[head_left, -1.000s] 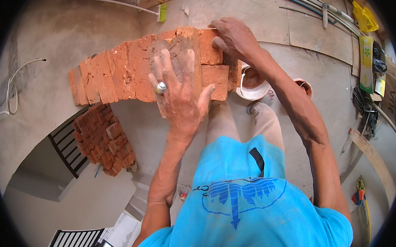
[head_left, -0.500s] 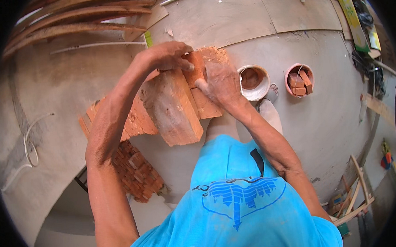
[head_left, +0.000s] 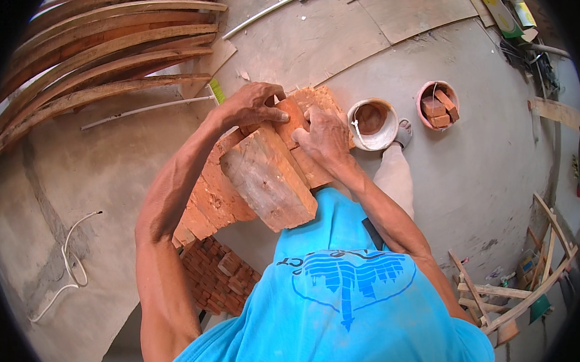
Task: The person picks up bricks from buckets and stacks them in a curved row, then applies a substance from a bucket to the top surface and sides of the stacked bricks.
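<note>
An orange brick (head_left: 290, 121) lies on top of the brickwork in front of me, between my two hands. My left hand (head_left: 256, 107) is closed on its far left end, the thumb along its top. Gripping its right side is my right hand (head_left: 325, 135), with bent fingers. Nearer to me, a larger brick block (head_left: 270, 180) with a greyish face juts up beside it. Rough bricks of the wall (head_left: 216, 194) run off to the lower left, partly behind my left forearm. The undersides of both hands are hidden.
Right of the wall stands a whitish bucket (head_left: 373, 124) with reddish mortar, near my foot. Farther right, a pinkish bucket (head_left: 437, 106) holds brick pieces. Stacked bricks (head_left: 219, 274) lie below left. Curved timbers (head_left: 116, 43) fill the far left; a wooden frame (head_left: 534, 293) lies lower right.
The view has shifted, so the wall and buckets sit differently in the picture. Both hands stay on the brick; my right fingers are more bent now.
</note>
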Tool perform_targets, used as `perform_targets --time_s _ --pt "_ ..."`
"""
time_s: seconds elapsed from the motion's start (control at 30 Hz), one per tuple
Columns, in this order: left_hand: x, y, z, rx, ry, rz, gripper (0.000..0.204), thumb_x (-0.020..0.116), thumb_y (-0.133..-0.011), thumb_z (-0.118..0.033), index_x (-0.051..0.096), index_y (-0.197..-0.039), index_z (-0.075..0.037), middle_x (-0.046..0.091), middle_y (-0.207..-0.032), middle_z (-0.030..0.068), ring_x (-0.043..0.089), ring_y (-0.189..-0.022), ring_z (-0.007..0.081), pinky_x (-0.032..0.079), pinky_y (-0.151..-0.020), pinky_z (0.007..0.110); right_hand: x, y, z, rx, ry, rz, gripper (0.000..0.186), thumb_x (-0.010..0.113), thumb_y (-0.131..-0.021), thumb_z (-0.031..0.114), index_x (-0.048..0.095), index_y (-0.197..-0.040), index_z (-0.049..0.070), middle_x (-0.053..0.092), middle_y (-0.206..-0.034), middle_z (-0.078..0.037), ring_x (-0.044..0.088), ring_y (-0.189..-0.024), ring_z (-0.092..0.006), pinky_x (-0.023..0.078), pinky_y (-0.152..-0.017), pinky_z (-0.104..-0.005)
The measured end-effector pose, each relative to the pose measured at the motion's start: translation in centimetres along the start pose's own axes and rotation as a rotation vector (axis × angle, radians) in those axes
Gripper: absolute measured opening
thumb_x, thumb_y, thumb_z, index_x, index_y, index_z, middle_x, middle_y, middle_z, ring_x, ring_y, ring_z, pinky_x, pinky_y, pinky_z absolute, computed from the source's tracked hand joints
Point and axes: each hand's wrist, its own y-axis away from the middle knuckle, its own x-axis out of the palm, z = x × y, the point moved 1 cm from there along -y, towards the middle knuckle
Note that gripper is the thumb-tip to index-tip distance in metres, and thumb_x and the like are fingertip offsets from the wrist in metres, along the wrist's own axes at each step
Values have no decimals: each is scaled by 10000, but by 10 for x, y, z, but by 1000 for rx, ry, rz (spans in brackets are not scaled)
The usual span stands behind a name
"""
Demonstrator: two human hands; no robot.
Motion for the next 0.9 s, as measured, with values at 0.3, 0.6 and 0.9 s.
perform_targets --time_s 0.3,0.6,0.9 --pt "4 1 -2 -4 18 -33 495 811 -794 -334 691 -1141 -1 695 -987 190 666 -956 331 505 -823 449 1 -1 -1 -31 -63 -73 229 672 -686 217 625 -788 17 631 -699 -191 607 -747 -366 393 -805 -492" --pt "0 -9 -14 2 -43 -17 518 774 -847 -359 676 -1208 -1 700 -1038 210 652 -1027 363 497 -907 468 -18 -11 -6 2 -4 2 254 703 -682 243 639 -775 15 655 -731 -193 645 -773 -391 487 -735 -500" --pt "-4 55 -29 -72 15 -461 602 693 -952 -402 580 -1366 20 629 -1290 257 595 -1234 392 482 -1036 459 -48 -14 -20 -203 -86 -65 254 621 -778 182 656 -931 -18 661 -852 -212 640 -828 -409 514 -764 -511"
